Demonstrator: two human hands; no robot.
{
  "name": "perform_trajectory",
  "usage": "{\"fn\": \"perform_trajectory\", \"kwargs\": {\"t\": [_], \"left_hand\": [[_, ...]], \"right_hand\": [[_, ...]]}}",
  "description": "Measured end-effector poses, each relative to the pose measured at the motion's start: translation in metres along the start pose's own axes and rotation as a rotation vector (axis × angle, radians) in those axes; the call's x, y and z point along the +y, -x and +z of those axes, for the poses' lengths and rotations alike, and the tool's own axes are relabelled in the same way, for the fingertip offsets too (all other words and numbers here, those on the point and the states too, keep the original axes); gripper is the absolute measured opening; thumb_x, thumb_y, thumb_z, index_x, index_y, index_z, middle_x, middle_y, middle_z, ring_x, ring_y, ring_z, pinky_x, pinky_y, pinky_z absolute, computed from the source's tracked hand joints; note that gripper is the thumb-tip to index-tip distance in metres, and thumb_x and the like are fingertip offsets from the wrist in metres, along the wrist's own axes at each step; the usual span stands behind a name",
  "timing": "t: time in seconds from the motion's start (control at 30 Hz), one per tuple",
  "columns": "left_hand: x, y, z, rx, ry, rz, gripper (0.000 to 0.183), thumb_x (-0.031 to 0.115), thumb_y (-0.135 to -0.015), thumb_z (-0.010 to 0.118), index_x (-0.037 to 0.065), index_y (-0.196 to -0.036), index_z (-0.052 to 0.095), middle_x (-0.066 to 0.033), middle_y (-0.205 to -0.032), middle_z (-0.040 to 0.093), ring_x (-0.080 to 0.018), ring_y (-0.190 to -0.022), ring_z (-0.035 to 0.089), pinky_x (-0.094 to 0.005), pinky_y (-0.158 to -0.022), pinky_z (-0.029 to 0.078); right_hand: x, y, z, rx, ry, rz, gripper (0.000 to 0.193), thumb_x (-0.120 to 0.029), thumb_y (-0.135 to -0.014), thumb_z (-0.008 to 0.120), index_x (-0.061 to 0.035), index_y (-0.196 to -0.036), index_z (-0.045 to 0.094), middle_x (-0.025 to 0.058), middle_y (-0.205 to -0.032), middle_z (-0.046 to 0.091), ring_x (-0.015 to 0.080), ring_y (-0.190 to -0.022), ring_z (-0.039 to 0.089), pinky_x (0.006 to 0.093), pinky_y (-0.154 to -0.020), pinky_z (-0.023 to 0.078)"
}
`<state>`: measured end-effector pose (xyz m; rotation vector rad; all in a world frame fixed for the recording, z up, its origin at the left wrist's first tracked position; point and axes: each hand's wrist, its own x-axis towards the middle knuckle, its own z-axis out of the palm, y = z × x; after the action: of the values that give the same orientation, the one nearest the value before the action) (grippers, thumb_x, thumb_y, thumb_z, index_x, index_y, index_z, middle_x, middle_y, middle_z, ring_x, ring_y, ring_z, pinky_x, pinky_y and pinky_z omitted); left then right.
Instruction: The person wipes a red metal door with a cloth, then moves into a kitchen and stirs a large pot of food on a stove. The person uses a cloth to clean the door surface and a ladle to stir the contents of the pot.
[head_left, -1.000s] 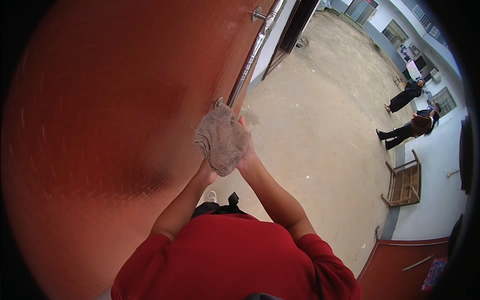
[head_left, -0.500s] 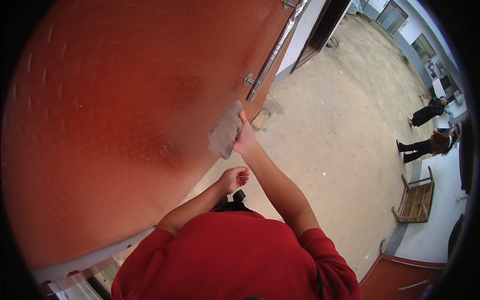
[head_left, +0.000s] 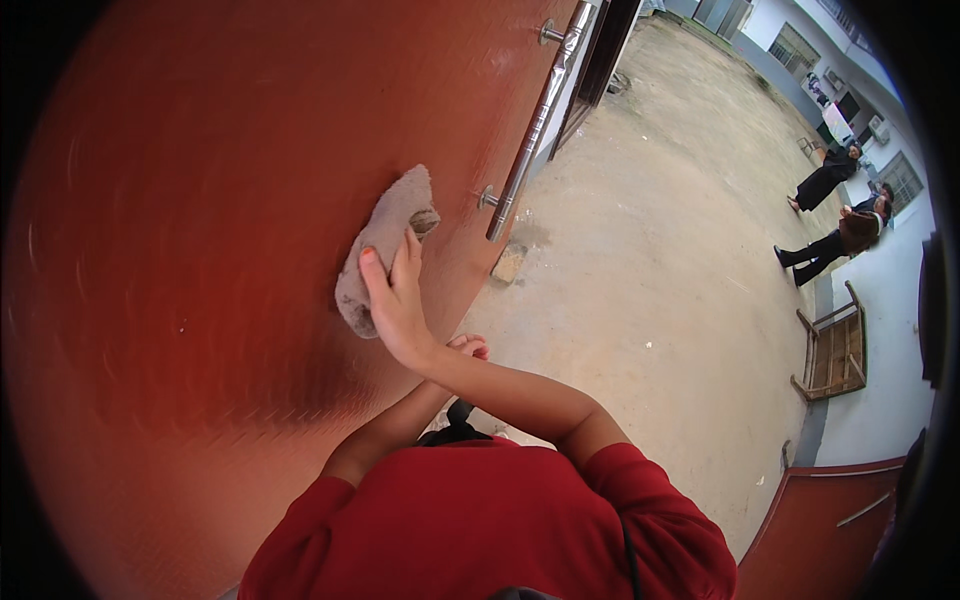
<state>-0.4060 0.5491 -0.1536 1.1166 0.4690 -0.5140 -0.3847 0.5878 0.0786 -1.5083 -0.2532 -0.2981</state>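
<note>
My right hand [head_left: 398, 305] presses a folded grey-brown cloth [head_left: 395, 225] flat against a large red metal door [head_left: 200, 250], its thumb and fingers closed over the cloth's near side. Behind my right forearm, my left hand [head_left: 472, 347] shows only in part. Its fingers look curled in, and nothing shows in them. To the right of the cloth, a long silver bar handle [head_left: 535, 130] stands out from the door near its edge.
A brick-like block [head_left: 509, 263] lies on the concrete ground [head_left: 620, 300] by the door's edge. On the right, two people [head_left: 828, 180] [head_left: 845, 238] stand near a white wall, and a wooden bench [head_left: 835, 345] rests beside it. A second red door [head_left: 820, 520] is at lower right.
My right hand has carried the cloth leftward across the door, away from its edge. My right forearm now crosses over my left hand. The view has shifted a little.
</note>
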Motion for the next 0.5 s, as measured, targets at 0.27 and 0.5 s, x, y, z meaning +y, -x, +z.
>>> {"fn": "perform_trajectory", "kwargs": {"t": [0.27,0.5], "left_hand": [[0.048,-0.04,0.031,-0.157,-0.092,0.137,0.01,0.01,-0.091,0.059,0.011,-0.101,0.059,-0.0009,-0.086,0.064,-0.0089,-0.076,0.06,-0.0234,-0.066,0.05],[0.03,-0.041,0.026,-0.28,-0.017,0.188,0.031,0.026,-0.098,0.056,0.008,-0.123,0.054,-0.0033,-0.114,0.062,-0.0093,-0.093,0.059,-0.0287,-0.078,0.05]], "right_hand": [[-0.009,-0.025,0.004,-0.034,0.319,-0.913,0.056,-0.014,-0.073,0.072,-0.0114,-0.127,0.058,0.0154,-0.127,0.047,0.0395,-0.111,0.044,0.048,-0.098,0.039],[-0.032,-0.114,-0.012,0.328,-0.156,0.072,0.04,-0.029,-0.099,0.052,0.0061,-0.116,0.047,0.0247,-0.121,0.045,0.0404,-0.107,0.042,0.0464,-0.098,0.033]]}}
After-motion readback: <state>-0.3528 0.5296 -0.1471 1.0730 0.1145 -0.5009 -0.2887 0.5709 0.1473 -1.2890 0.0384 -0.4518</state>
